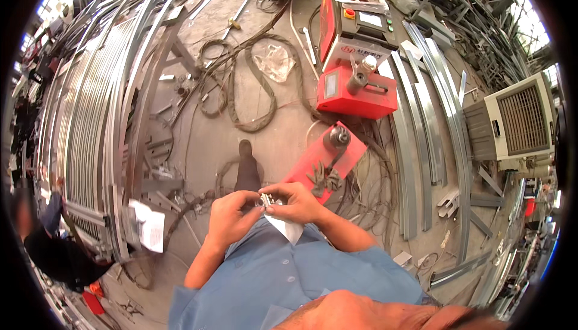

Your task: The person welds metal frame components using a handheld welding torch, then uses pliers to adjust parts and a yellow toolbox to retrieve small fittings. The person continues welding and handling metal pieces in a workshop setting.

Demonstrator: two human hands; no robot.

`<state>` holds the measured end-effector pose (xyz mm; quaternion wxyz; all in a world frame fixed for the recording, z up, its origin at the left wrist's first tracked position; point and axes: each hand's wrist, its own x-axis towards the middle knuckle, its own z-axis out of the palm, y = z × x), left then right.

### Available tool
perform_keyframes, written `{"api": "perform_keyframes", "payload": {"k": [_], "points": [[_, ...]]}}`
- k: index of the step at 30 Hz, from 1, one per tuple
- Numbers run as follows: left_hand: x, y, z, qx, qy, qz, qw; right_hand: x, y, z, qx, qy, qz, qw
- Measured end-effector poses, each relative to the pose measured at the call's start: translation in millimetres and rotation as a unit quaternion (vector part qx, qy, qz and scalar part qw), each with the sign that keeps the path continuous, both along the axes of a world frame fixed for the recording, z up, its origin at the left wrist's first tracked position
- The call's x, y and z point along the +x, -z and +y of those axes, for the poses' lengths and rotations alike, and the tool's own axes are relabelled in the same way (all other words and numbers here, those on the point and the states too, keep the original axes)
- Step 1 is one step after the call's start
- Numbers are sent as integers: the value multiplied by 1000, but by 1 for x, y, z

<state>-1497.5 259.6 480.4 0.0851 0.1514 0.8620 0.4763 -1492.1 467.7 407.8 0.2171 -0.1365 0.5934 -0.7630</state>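
Close in front of my waist, my left hand (232, 214) and my right hand (296, 203) meet, fingers and thumbs closed in a pinch. Between the fingertips is a small shiny metal part (265, 200); its exact kind is too small to make out. A white sheet or small bag (287, 229) hangs below my right hand, against the blue shirt, and I cannot tell whether the fingers hold it. Just beyond my right hand, grey work gloves (325, 179) lie on a red surface (304, 164), with a dark bottle-like object (337, 138) standing farther along it.
Farther off stand a red machine box (355, 98) and a control cabinet (361, 29). Thick cables (253, 126) coil over the floor around a clear plastic bag (275, 63). Long metal profiles (90, 125) fill a rack at left; more profiles (415, 131) lie right, near an air cooler (521, 119). Another person (54, 252) is at far left.
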Motion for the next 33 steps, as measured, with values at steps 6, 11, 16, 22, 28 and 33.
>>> {"api": "perform_keyframes", "payload": {"k": [6,11,16,22,28,33], "points": [[-229,28,-3,-13,119,10,993,-178,22,-5,-44,103,-152,982],[-380,-1,9,-7,199,90,976,-305,1,0,-88,148,-155,973],[-496,-20,53,-21,245,115,962,-399,-12,29,-61,246,-90,963],[-643,-8,135,-23,313,112,943,-528,2,98,-96,312,-79,942],[-795,-3,243,2,340,143,930,-679,15,204,-109,311,-15,944],[-890,-23,318,-1,316,138,939,-779,-22,279,-77,334,27,939]]}}
